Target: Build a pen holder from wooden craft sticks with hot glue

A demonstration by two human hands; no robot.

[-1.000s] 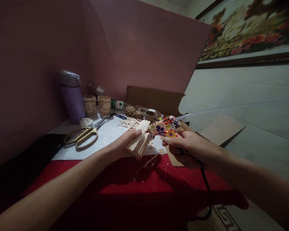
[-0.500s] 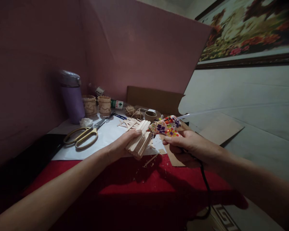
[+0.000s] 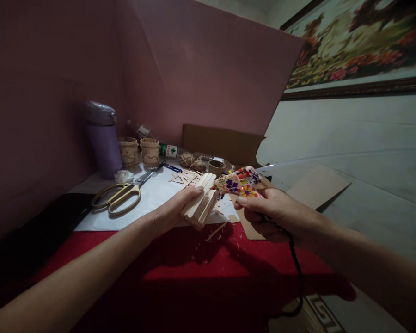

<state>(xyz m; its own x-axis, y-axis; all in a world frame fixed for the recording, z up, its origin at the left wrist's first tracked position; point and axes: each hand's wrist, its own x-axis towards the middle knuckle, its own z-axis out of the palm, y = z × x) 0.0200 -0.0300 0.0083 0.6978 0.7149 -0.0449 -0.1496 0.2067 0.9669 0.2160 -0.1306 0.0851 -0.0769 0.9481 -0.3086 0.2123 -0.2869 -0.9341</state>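
Note:
My left hand (image 3: 175, 203) is closed around a structure of popsicle sticks (image 3: 203, 203), its thumb lying along the pale sticks on top. In my right hand (image 3: 263, 208) is a flower-patterned hot glue gun (image 3: 241, 182), gripped by its handle. The gun's tip points left and meets or nearly meets the upper right edge of the sticks; the exact contact is too small to tell. A clear glue stick (image 3: 280, 164) juts out of its back, and a black cord (image 3: 296, 259) hangs below my right hand.
Gold-handled scissors (image 3: 125, 199) lie on white paper (image 3: 152, 203) at the left. Behind them stand a purple bottle (image 3: 104, 148) and two carved wooden-looking cups (image 3: 150, 152). Loose sticks (image 3: 185, 178), twine (image 3: 193, 162) and a tape roll (image 3: 217, 167) lie farther back. Red cloth (image 3: 180, 259) covers the front.
Almost nothing differs. Both hands, the stick structure and the glue gun keep the same places.

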